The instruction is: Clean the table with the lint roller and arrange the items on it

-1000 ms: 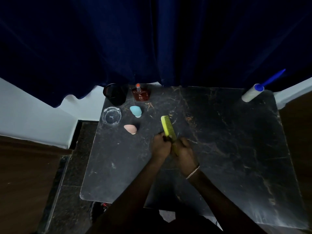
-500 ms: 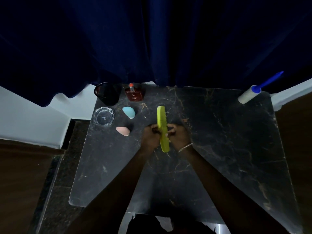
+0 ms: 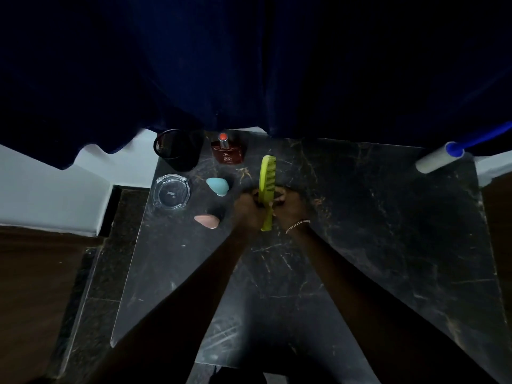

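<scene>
Both arms are extending forward over the bench point(image 3: 360, 245), left hand point(image 3: 246, 209) and right hand point(image 3: 289, 207) gripping the green comb point(image 3: 266, 187) between them, its toothed end pointing away.

nothing really readable here, only a pale mark on the front of the dark red perfume bottle point(image 3: 227, 152) — too small and blurry to make out any letters

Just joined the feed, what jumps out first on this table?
The lime-green comb, held in both the left hand and right hand mid-table. Small items cluster far left: glass ashtray, blue sponge, pink sponge, perfume bottle. The lint roller lies at the far-right corner.
</scene>
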Motion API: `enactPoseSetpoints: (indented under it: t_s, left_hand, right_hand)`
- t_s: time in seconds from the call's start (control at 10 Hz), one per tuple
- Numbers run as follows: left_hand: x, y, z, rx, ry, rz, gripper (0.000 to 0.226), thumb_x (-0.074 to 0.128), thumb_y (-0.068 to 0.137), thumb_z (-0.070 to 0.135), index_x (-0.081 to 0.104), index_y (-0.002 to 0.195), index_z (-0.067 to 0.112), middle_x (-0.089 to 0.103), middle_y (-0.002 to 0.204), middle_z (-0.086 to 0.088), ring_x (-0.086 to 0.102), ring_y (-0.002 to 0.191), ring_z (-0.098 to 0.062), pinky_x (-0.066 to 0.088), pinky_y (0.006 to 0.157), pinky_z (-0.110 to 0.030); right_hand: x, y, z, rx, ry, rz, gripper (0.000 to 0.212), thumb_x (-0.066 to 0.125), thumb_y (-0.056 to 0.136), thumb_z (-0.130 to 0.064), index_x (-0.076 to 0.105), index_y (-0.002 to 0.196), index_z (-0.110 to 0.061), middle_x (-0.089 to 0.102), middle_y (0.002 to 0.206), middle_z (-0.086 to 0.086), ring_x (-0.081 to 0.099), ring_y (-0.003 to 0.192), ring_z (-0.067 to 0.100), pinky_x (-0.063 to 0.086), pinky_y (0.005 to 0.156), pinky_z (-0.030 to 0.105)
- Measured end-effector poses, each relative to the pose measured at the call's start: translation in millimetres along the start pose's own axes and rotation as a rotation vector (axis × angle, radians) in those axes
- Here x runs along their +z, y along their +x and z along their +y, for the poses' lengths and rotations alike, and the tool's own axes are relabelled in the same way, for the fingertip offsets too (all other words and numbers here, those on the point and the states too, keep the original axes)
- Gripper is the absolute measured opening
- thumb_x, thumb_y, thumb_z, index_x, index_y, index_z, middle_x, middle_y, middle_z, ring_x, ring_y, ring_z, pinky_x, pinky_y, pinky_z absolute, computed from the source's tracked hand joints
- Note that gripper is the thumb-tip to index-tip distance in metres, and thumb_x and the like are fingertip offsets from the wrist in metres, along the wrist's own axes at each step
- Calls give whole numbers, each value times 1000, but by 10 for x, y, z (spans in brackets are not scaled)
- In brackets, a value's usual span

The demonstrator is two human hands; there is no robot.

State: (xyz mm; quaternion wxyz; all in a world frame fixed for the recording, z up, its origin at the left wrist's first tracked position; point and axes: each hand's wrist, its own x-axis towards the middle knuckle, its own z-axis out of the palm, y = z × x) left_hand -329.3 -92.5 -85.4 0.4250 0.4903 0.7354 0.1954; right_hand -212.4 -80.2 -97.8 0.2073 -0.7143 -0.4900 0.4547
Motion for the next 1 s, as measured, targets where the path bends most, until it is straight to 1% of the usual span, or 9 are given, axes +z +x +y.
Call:
enactPoseSetpoints:
  t_s: [0.1,0.2,0.3,0.4,0.6,0.7,0.8,0.9,1.0]
  left_hand:
    - [6,19,-39,0,-14,11,31,71,94,23,70,119,5,75,114,-13,70,106,-28,53,88,-32]
    - [21,8,-62,21,-3,31,33,72,94,22,69,121,3,73,116,-16,69,108,-30,50,88,-32]
    - [29,-2,-58,0,-4,42,32,71,94,20,68,120,0,72,117,-19,68,109,-32,46,85,-30]
    - [44,13,-55,-12,9,37,32,71,94,22,69,118,1,73,114,-20,69,108,-34,53,90,-38]
    - [57,19,-80,-12,90,2,37,72,94,26,66,120,1,69,119,-18,66,113,-32,47,88,-33]
    - [29,-11,-51,-4,99,-8,35,70,95,26,66,121,2,70,119,-18,66,112,-32,51,93,-37]
    - [-3,-80,-41,28,158,-23,33,66,98,25,65,122,3,70,118,-17,66,111,-31,54,96,-44]
    - [-38,-227,-15,108,254,-53,25,63,100,26,67,116,7,70,110,-12,67,102,-27,56,90,-45]
    - [-50,-408,74,278,354,26,27,52,104,29,67,116,11,67,112,-9,65,103,-25,53,91,-42]
  right_hand:
    - [46,18,1,-3,-25,-1,39,67,82,-6,71,118,-17,76,100,10,72,97,28,56,92,45]
    - [74,15,17,-54,-96,41,36,65,82,-9,71,116,-18,76,102,7,71,98,25,53,91,27]
    - [104,23,11,-80,-149,51,35,61,85,-9,72,117,-16,75,110,9,69,105,26,46,91,24]
    - [126,42,30,-89,-195,48,38,59,87,-12,70,123,-18,73,117,7,65,113,24,44,99,26]
    - [139,4,20,-103,-239,28,34,58,91,-17,68,124,-17,69,124,6,62,120,25,45,106,31]
    - [108,-54,-4,-86,-223,17,35,60,90,-16,67,124,-16,71,120,9,63,118,28,47,104,34]
    - [45,-109,44,-47,-170,20,44,61,91,-14,59,135,-12,67,127,9,59,123,26,43,106,31]
    - [-145,-252,-10,-112,-215,47,46,58,94,-19,54,139,-10,61,136,11,56,128,27,43,110,36]
    - [-390,-420,-15,-292,-266,141,47,55,95,-21,53,140,-9,57,140,13,55,129,29,43,111,39]
